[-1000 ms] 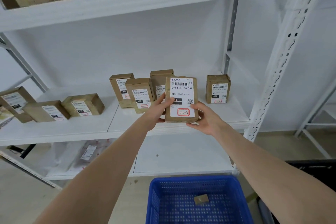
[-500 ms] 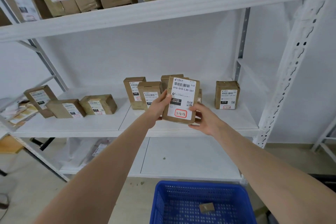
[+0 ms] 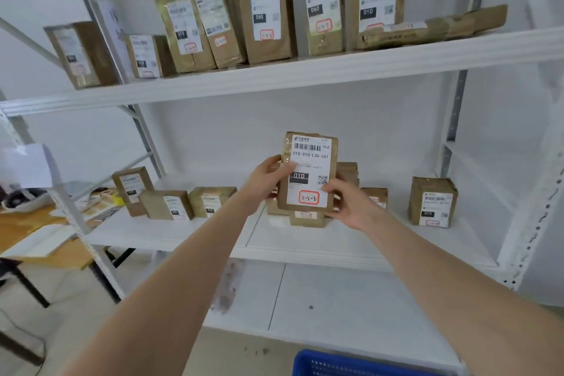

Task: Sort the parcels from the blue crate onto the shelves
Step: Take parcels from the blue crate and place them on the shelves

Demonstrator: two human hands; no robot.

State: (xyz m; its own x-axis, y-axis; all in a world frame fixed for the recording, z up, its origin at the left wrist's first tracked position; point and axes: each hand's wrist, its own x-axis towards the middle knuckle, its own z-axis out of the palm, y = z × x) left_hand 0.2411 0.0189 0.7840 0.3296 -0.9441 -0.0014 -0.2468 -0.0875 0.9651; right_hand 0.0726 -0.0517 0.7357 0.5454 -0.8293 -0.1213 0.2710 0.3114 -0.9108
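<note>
I hold a brown cardboard parcel (image 3: 309, 172) upright in front of the middle shelf (image 3: 305, 241); its white label reads 010 with a red-boxed handwritten code. My left hand (image 3: 266, 178) grips its left edge, thumb on the label. My right hand (image 3: 348, 203) grips its lower right corner. The parcel hangs above the shelf board and hides part of a cluster of small boxes (image 3: 351, 174) behind it. Only the rim of the blue crate (image 3: 351, 365) shows at the bottom edge.
Several tall labelled parcels (image 3: 265, 9) stand on the top shelf (image 3: 305, 73). Small boxes (image 3: 166, 204) sit at the left of the middle shelf, one box (image 3: 432, 201) at the right. A perforated upright (image 3: 531, 223) rises on the right; a wooden table (image 3: 39, 241) with papers stands left.
The parcel rose in both hands, from near the middle shelf board to well above it. The view tilted upward, so the top shelf parcels now show and the crate has nearly left the frame.
</note>
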